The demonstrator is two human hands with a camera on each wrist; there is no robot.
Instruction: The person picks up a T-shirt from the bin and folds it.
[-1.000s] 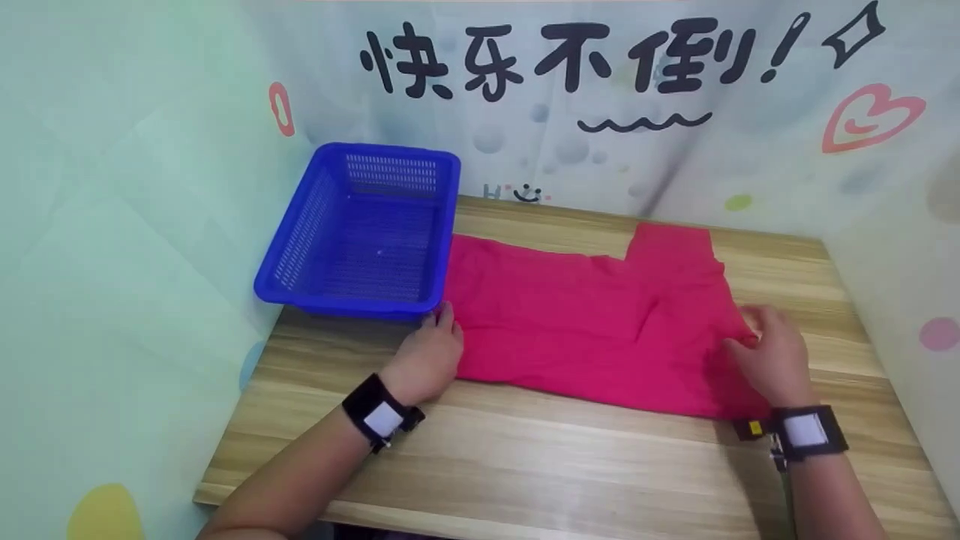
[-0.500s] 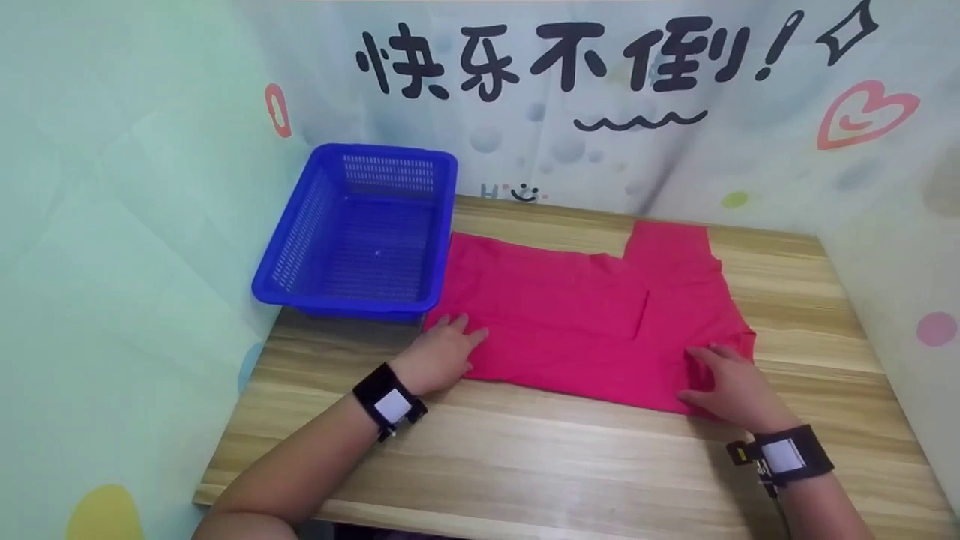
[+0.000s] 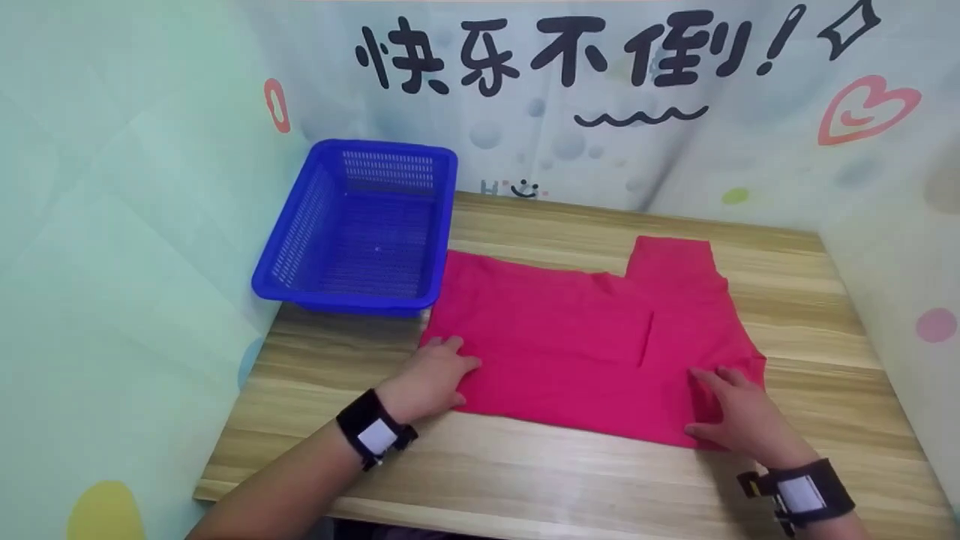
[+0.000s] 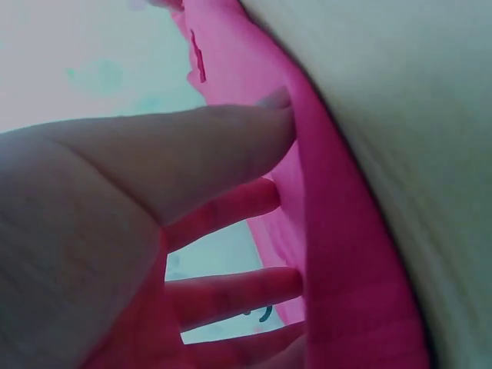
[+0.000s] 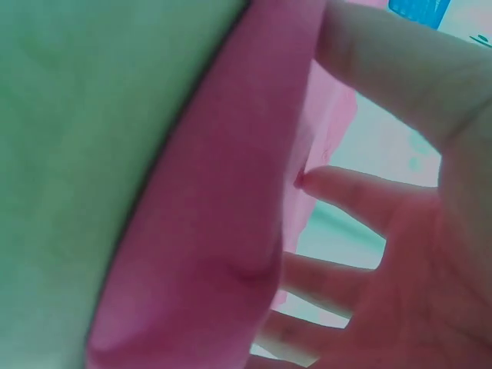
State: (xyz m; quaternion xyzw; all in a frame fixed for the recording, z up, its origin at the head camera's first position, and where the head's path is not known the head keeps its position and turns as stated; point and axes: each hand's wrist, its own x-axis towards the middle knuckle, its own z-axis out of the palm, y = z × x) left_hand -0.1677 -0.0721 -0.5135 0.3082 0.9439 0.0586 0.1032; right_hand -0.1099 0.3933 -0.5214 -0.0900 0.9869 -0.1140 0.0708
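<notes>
A pink-red T-shirt (image 3: 555,345) lies folded on the table, one sleeve (image 3: 673,259) sticking out at its far right. At the shirt's left end my left hand (image 3: 427,379) rests with fingers spread, the tips touching the cloth. Seen from the left wrist, the thumb (image 4: 223,138) and several fingers press on the fabric near its front edge. My right hand (image 3: 750,416) touches the shirt's near right corner, thumb apart from the fingers. In the right wrist view, those fingertips (image 5: 311,181) meet the cloth without curling round it.
A blue plastic basket (image 3: 442,225) stands at the back left, its near right corner beside the shirt's left end. The wooden table (image 3: 525,480) is bounded by a printed curtain (image 3: 450,142) behind and pale sheets at both sides.
The shirt has slid toward the front edge of the table, both hands moving with it. Before that, the right hand shifted left from the shirt's right edge onto the cloth.
</notes>
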